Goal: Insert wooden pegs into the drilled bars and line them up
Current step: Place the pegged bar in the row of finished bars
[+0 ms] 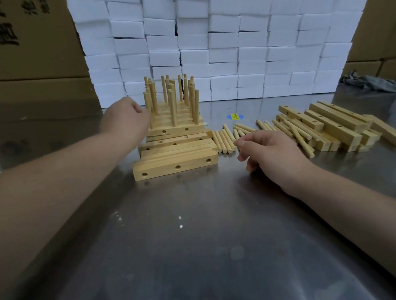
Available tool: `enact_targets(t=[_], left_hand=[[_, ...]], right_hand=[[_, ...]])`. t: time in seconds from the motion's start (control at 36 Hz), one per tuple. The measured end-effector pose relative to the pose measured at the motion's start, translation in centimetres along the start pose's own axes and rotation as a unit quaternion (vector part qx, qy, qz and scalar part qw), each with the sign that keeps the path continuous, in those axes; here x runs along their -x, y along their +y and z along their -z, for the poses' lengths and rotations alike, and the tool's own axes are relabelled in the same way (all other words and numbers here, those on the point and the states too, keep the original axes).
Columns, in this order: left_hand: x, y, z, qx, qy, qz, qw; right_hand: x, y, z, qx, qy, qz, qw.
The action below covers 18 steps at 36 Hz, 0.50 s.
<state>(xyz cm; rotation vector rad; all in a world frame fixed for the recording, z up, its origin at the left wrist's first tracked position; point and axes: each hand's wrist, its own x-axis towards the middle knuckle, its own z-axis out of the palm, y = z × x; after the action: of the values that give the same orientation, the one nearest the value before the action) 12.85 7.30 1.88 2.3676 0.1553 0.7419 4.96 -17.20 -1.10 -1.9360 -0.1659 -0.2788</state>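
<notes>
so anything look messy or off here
The spare bars at right lie in a crisscross heap with loose pegs slanting across them, and a few white crumbs dot the table in front.

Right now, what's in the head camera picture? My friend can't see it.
Two bare arms reach over a metal table. The left hand is at the pegged bars; the right hand hovers by loose pegs, beside a pile of empty bars.
</notes>
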Motion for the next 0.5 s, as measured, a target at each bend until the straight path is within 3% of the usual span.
enact_targets(t=[0.11,0.25,0.33,0.44,0.5], left_hand=[[4.4,2.2,0.8,-0.015,-0.016,-0.068,0.997],[8.3,3.2,0.3,-0.205,-0.144,-0.107,0.962],[9.6,2.6,0.0,-0.277,-0.169,-0.137,0.936],[10.0,2.2,-0.1,-0.276,-0.178,-0.144,0.933],[10.0,2.4,0.0,-0.256,-0.161,-0.146,0.942]], right_hand=[[0.2,-0.3,0.1,0.033,0.013,-0.003,0.999],[-0.3,-0.7,1.4,0.175,0.101,0.017,0.979],[-1.1,-0.6,2.8,0.294,0.127,-0.004,0.947],[-2.1,0.2,3.7,0.456,0.069,-0.096,0.882],[-2.1,0.6,3.5,0.472,0.007,-0.135,0.871]])
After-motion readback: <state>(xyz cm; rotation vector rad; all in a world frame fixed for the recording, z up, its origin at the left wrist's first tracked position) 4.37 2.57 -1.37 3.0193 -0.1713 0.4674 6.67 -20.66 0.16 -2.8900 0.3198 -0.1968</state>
